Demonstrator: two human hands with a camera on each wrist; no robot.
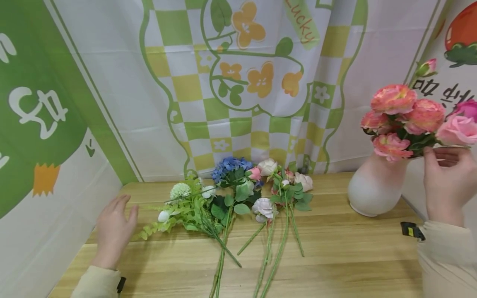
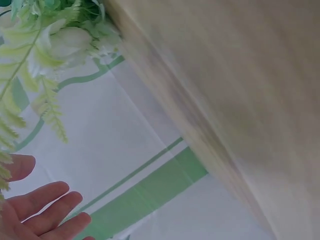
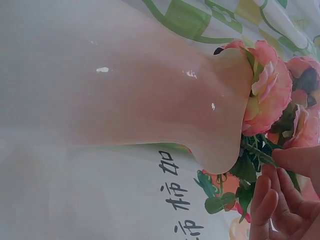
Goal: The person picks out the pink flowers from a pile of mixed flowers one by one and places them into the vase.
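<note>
At the right of the head view, my right hand (image 1: 449,178) is at the mouth of a pink-and-white vase (image 1: 372,188). Its thumb and fingers pinch a green flower stem (image 3: 259,154), seen in the right wrist view. Coral flowers (image 1: 393,99) fill the vase's mouth, and a pink rose (image 1: 457,130) sits just above the hand; which bloom the pinched stem bears, I cannot tell. My left hand (image 1: 115,231) holds nothing, its fingers spread beside the green fern sprays (image 1: 186,213) at the table's left.
Across the wooden table (image 1: 320,256) lie a blue hydrangea (image 1: 231,167), a pale lilac flower (image 1: 263,208), cream roses (image 1: 267,167) and a green pompom flower (image 1: 180,191), stems toward me. Behind hangs a checkered curtain (image 1: 242,128). Printed cloth panels stand at both sides.
</note>
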